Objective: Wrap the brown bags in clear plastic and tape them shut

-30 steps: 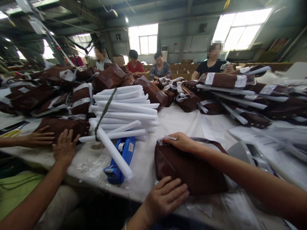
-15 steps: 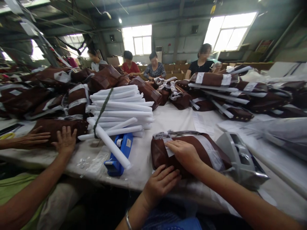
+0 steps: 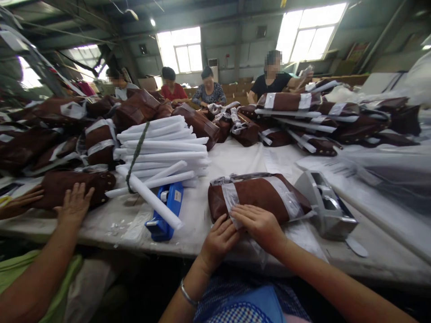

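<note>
A brown leather handbag [image 3: 256, 194] lies on the table in front of me, with two pale wrapping strips across it and clear wrap along its far edge. My right hand [image 3: 261, 224] rests on the lower end of the left strip [image 3: 230, 196], its fingers stretched out and close together. Beside it, my left hand [image 3: 218, 240] has its extended fingertips against the bag's near edge, almost touching the right hand. What lies under the fingertips is hidden. Just right of the bag stands a grey tape dispenser [image 3: 328, 208].
A blue tape dispenser [image 3: 168, 208] sits left, under a bundle of white paper rolls [image 3: 164, 157]. At far left a co-worker's hands [image 3: 74, 202] press another brown bag [image 3: 55, 186]. Heaped brown bags [image 3: 138, 107] line the back, with several people beyond. Plastic sheeting [image 3: 393, 184] lies right.
My right hand has slid down from the bag's top to its near edge, uncovering the left strip. My left hand has shifted slightly, close to the right. The view has also shifted.
</note>
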`<state>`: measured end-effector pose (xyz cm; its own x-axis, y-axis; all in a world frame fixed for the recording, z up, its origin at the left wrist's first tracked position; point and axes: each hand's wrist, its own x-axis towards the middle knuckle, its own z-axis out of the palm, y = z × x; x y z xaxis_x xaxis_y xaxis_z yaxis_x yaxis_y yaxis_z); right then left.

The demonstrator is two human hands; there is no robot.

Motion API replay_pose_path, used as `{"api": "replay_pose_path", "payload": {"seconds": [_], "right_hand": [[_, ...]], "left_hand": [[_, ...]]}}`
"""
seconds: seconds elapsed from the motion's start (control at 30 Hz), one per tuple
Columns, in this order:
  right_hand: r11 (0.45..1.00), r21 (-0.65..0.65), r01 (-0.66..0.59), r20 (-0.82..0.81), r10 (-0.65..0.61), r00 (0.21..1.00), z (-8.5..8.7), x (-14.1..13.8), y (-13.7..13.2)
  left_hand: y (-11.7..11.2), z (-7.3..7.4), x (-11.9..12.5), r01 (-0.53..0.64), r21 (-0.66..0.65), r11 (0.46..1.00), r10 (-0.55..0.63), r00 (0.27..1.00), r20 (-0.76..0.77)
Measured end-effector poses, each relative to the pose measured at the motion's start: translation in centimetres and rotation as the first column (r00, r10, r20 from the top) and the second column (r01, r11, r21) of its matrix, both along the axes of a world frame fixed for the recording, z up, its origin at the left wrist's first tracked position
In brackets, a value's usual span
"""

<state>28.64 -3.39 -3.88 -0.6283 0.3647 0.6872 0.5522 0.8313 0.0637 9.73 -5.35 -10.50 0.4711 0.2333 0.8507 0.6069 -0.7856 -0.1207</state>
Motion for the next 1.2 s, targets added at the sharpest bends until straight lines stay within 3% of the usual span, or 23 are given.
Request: {"api": "replay_pose_path", "payload": {"seconds": [0.33,0.5,0.63,0.73,0.87,1.0,1.2], "right_hand": [[1.0,0.0,0.006,-0.037,-0.006,0.999,-1.6,1.5,-1.0],[0.998,-0.035,-0.051,-0.038,0.05,0.998,-1.6,2.5,-2.0],[0.98,-0.186,-0.075,-0.048,0.068,0.997,-1.5,5.6,-5.3],[0.961,-0.276,-0.002,0.071,0.022,0.997,-2.9,8.1,-8.3],[0.935,-0.314,0.165,0.286,-0.073,0.955,-6.5,9.7,-10.1],[0.964,-0.227,0.138,0.147,-0.106,0.983,-8.5,9.2,-9.2],[0.992,-0.122,-0.019,-0.008,0.018,1.0,-7.1,4.9,-8.1]], "left_hand": [[-0.3,-1.3,0.2,-0.073,-0.035,0.997,0.077,0.987,0.144],[-0.1,-0.6,-0.2,-0.029,-0.127,0.992,0.034,0.999,0.038],[0.3,0.0,-0.8,-0.036,-0.17,0.985,0.035,0.999,-0.011],[0.6,0.4,-0.9,-0.037,-0.18,0.983,0.033,0.999,-0.022],[1.0,1.1,-0.9,-0.033,-0.214,0.976,0.025,0.999,-0.036],[1.3,1.9,-1.0,-0.022,-0.265,0.964,0.016,1.0,-0.027],[1.5,2.8,-1.0,-0.053,-0.28,0.959,0.051,0.999,-0.017]]}}
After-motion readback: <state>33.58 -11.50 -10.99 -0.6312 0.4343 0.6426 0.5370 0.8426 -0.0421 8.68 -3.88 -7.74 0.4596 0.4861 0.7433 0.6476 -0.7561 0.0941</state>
